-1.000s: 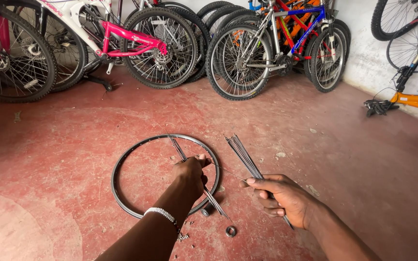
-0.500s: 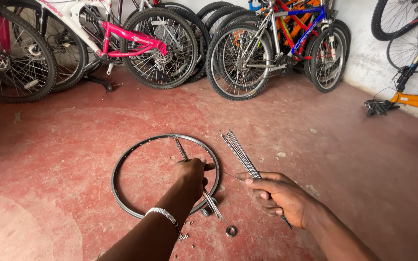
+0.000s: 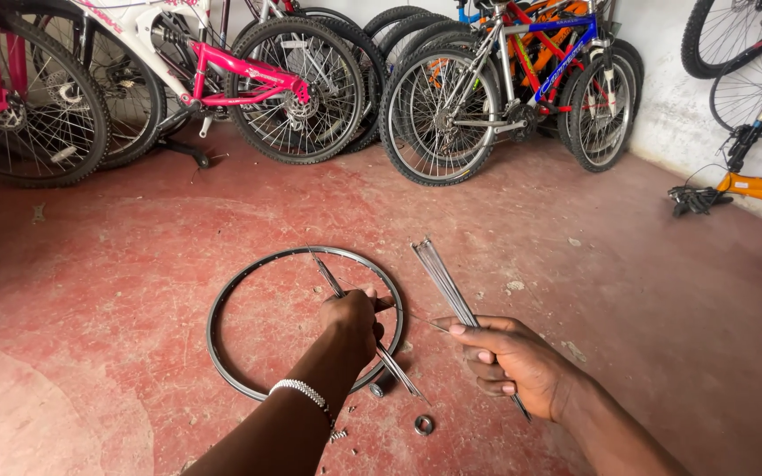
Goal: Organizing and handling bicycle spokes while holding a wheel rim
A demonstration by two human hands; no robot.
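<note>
Spokes are what both my hands are busy with, seen from the head camera looking down at the red floor. My left hand (image 3: 352,322) is curled closed around a couple of loose spokes (image 3: 394,357) that cross the bare wheel rim (image 3: 222,370), running from about eleven o'clock inside the hoop down past its edge at five o'clock. My right hand (image 3: 513,363) is closed in a loose fist on a bundle of spokes (image 3: 441,278), which sticks up toward eleven o'clock, its far ends above the floor just beside the rim at three o'clock. A small ring-shaped part (image 3: 423,426) lies on the floor at six o'clock from my hands, and another small round piece (image 3: 377,389) sits touching the rim's near edge. Parked bicycles (image 3: 478,97) line the wall at twelve o'clock. I judge this to be the lacing stage: feeding a spoke to the rim calls for lining its tip with a hole, which needs a steady, fine aim.
</note>
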